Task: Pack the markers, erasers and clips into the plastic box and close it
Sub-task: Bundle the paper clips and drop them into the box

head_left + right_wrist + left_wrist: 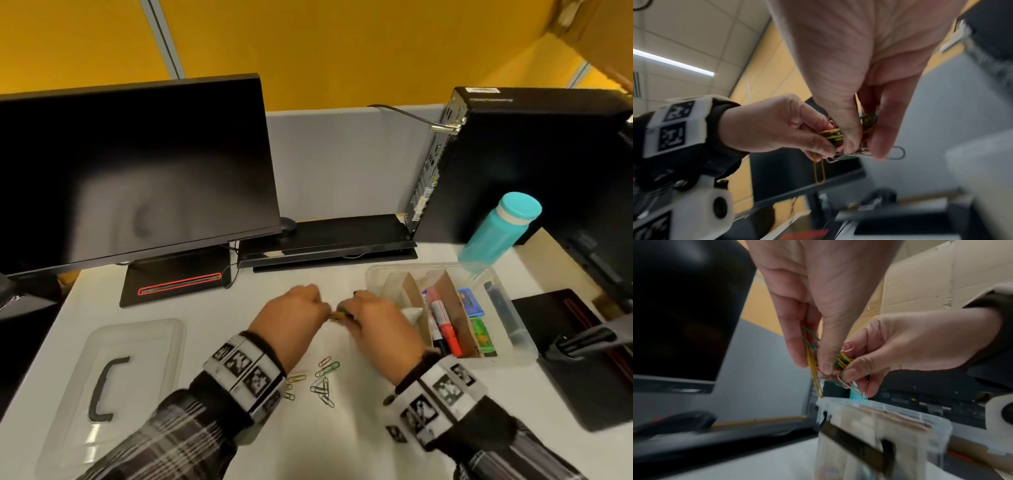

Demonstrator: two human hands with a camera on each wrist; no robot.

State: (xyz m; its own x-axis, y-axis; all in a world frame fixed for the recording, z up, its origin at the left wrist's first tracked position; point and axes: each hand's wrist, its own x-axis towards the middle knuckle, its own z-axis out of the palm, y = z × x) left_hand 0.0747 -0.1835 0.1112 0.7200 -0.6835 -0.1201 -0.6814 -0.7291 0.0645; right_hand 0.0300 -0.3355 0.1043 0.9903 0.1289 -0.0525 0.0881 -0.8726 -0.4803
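Note:
My two hands meet above the white desk, just left of the clear plastic box (373, 274). Left hand (318, 308) and right hand (352, 313) both pinch one bunch of coloured paper clips (337, 315). In the left wrist view the left hand (815, 365) grips yellow and green clips (813, 369), and the right hand (859, 382) pinches the same bunch above the box (879, 426). The right wrist view shows the clips (833, 137) between the right hand (865, 148) and the left hand (822, 138). Cardboard dividers split the box, which holds markers (445, 329) and erasers (481, 337). Several loose clips (323, 380) lie on the desk.
The clear lid (109, 387) with a black handle lies at the front left. A monitor (137, 171) and keyboard (329, 243) stand behind. A teal bottle (500, 229) and a computer tower (531, 164) are behind the box. A black pad (582, 370) lies to its right.

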